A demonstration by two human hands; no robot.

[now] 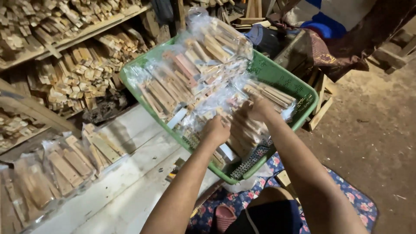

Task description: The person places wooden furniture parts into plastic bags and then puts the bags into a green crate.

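Premises: a small woodworking or wood-packing workshop; rough plank shelves (65, 39) along the wall carry heaps of short cut wood sticks (78, 73); clear plastic bags of sticks (47, 173) lie on a pale board bench (130, 173); a green plastic basket (281, 78) holds more bagged sticks; bare dirt floor (372, 143); offcuts (320, 108) lie about.

1. Left hand (216, 130) & right hand (258, 108): bare, no gloves, rings or watch visible.
2. Both forearms bare to the frame edge; no sleeves in view.
3. Lap: dark blue/black garment (271, 219) w/ thin pale seam line.
4. Pinkish-red slipper (225, 216) on foot, lower centre.
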